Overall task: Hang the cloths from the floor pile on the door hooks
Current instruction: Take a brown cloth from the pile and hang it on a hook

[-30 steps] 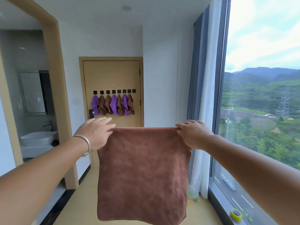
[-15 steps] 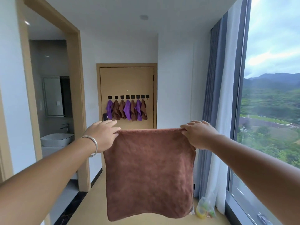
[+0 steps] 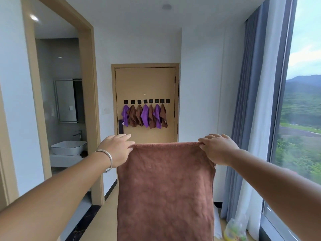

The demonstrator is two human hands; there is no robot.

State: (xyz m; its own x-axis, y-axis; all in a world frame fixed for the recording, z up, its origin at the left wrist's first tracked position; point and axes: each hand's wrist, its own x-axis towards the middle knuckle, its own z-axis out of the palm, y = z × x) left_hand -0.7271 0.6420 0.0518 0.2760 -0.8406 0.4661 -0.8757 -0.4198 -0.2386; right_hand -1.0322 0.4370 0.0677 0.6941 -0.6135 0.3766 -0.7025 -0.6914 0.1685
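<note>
Brown cloth (image 3: 165,188) stretched flat, left hand (image 3: 115,149) and right hand (image 3: 218,149) pinching its top corners. Door (image 3: 145,84) hooks (image 3: 146,101) ahead, nearly all taken.

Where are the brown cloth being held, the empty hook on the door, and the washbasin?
brown cloth (image 3: 165,188), head view, middle of its face.
empty hook (image 3: 167,101), head view, its black plate.
washbasin (image 3: 68,148), head view, front wall.

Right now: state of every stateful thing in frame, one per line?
brown cloth: held up spread, hanging flat
left hand: pinching cloth's top left corner
right hand: pinching top right corner
door: closed
door hooks: eight; seven hold cloths, rightmost free
hung cloths: three purple, four brown
curtain: drawn aside
</note>
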